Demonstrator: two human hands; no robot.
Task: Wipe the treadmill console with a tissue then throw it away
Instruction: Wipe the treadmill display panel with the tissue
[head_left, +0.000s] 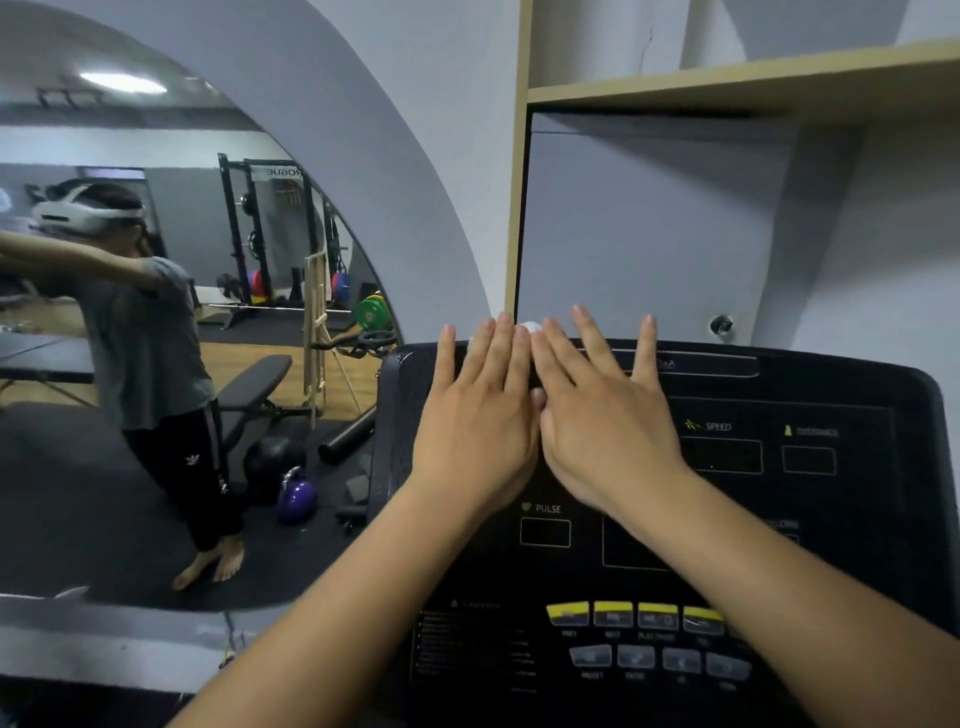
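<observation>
The black treadmill console (779, 493) fills the lower right, with SPEED and PULSE displays and rows of yellow and grey buttons. My left hand (478, 415) and my right hand (602, 415) lie flat side by side on its upper left part, fingers stretched out and touching along the inner edges. A small white bit of the tissue (531, 327) shows at the console's top edge between the two hands' fingertips. The rest of the tissue is hidden beneath the hands, so I cannot tell which palm covers more of it.
A large arched mirror (182, 338) on the left reflects a person with a headset, a weight bench, a purple kettlebell and a rack. A wooden shelf (727, 88) hangs above the console against a grey wall.
</observation>
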